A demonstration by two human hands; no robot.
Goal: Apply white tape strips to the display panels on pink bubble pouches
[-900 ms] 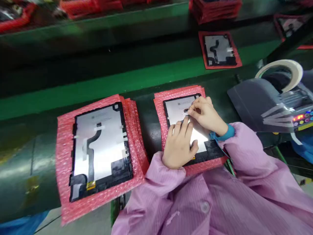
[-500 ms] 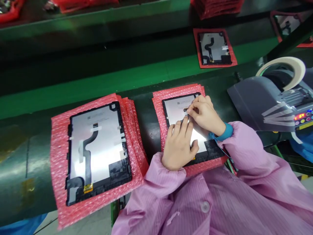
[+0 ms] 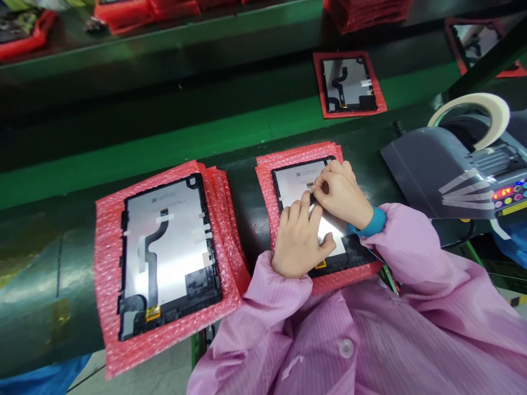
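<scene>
In front of me a tablet screen panel (image 3: pixel 290 178), back side up with a black frame, lies on a stack of pink bubble-wrap sheets (image 3: pixel 265 192). My left hand (image 3: pixel 298 238) rests on it, fingers spread and tips pressing near the middle. Beside those tips my right hand (image 3: pixel 340 189), with a teal wrist band (image 3: pixel 373 222), pinches at the small connector (image 3: pixel 310 185); whatever is between finger and thumb is too small to make out. My hands hide most of the dark ribbon cable. To the left, a similar panel (image 3: pixel 177 247) shows its ribbon cable (image 3: pixel 152 269) and tape strips.
A grey tape dispenser (image 3: pixel 436 170) with a cream tape roll (image 3: pixel 498 123) and lit display stands at the right. Beyond the bench, another panel (image 3: pixel 349 85) lies on pink wrap on a green strip (image 3: pixel 247 127). A shelf edge (image 3: pixel 247 27) crosses the back.
The far panel has shifted left along the green strip. Both my hands stay at the connector, with only slight finger movement. The view has turned slightly.
</scene>
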